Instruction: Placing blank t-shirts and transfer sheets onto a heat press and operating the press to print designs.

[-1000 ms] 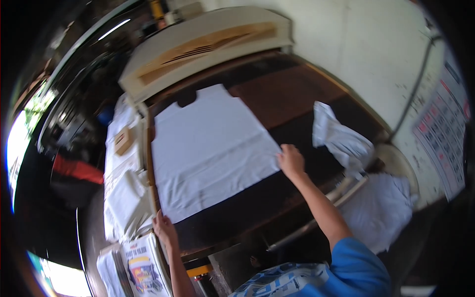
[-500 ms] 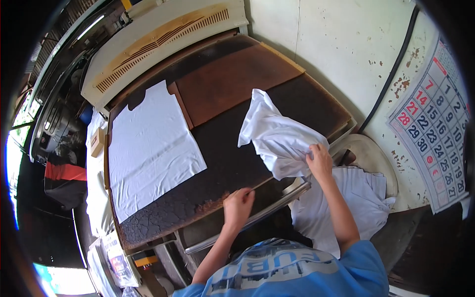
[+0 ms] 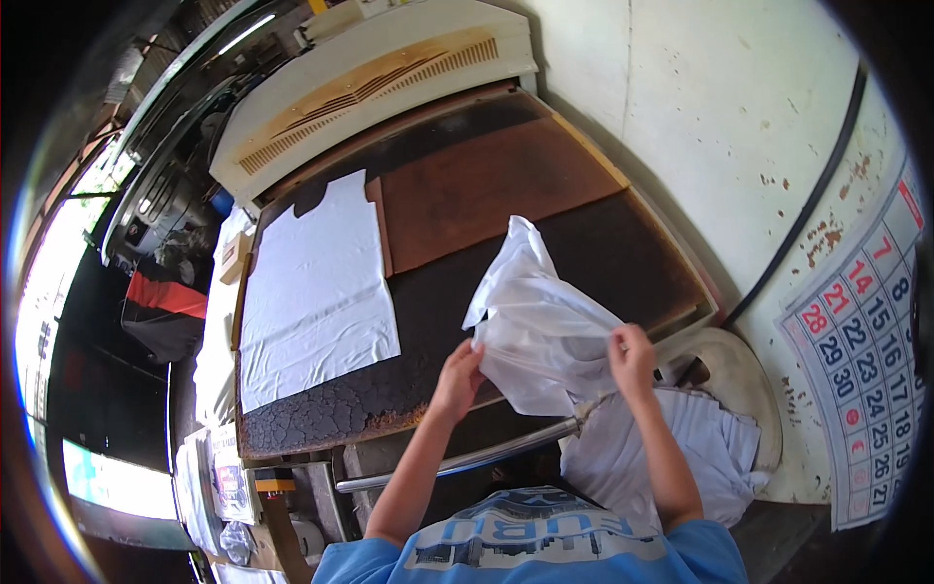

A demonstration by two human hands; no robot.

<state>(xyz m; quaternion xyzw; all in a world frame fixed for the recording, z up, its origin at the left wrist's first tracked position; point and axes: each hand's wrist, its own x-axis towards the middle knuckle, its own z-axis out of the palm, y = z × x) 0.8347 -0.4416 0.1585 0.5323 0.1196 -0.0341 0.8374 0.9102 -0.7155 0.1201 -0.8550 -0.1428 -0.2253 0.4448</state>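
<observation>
Between my hands hangs a crumpled white fabric piece (image 3: 545, 336), its upper tip lying toward the dark flat bed (image 3: 457, 302). My left hand (image 3: 457, 378) is closed on its left edge. On the right edge, my right hand (image 3: 632, 358) pinches the same cloth. A second white fabric piece (image 3: 316, 282), cut like a shirt panel with a neck notch, lies flat on the left of the bed. Below my right hand, a pile of white fabric (image 3: 671, 453) rests on a pale plastic chair (image 3: 749, 380).
A brown sheet (image 3: 486, 195) covers the bed's far part, before a scorched cream vented panel (image 3: 375, 88). A metal bar (image 3: 457, 457) runs along the near edge. The peeling white wall (image 3: 700, 127) with a calendar (image 3: 856, 331) stands to the right. A small box (image 3: 233, 258) sits at left.
My left hand has risen from the bed's near edge and taken hold of the cloth. The cloth is now spread between both hands and drawn nearer to me. The view has shifted.
</observation>
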